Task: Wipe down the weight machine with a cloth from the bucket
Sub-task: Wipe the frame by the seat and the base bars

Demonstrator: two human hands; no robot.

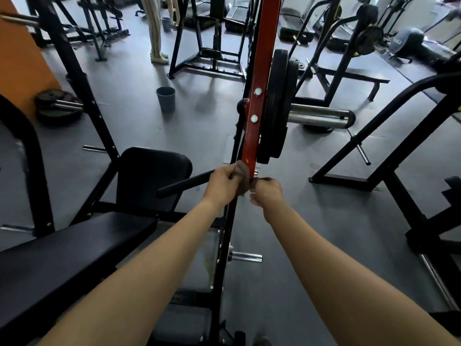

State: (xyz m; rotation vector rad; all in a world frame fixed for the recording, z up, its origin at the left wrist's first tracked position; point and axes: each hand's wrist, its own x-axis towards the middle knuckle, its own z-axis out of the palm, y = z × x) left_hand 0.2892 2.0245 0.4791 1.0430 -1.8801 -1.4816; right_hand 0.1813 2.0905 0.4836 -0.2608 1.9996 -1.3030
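Wrapping the lower end of the red lever arm on the weight machine, a brownish-grey cloth is pulled between both hands; the left hand grips one end on the left side of the arm, its fingers curled and pinching the fabric; the right hand holds the other end just right of the arm, its fingers curled tight round it, knuckles up. Just left of the left hand a black handle bar juts out sideways. Above the cloth, two black weight plates sit against the red arm on a chrome sleeve that points right. Below and to the left lie a black padded seat and a black back pad. Farther off on the grey floor stands a grey bucket, well apart from the hands; what it holds cannot be told. Beyond it, among black frames, a person's legs in pale trousers stand beside a second bucket.
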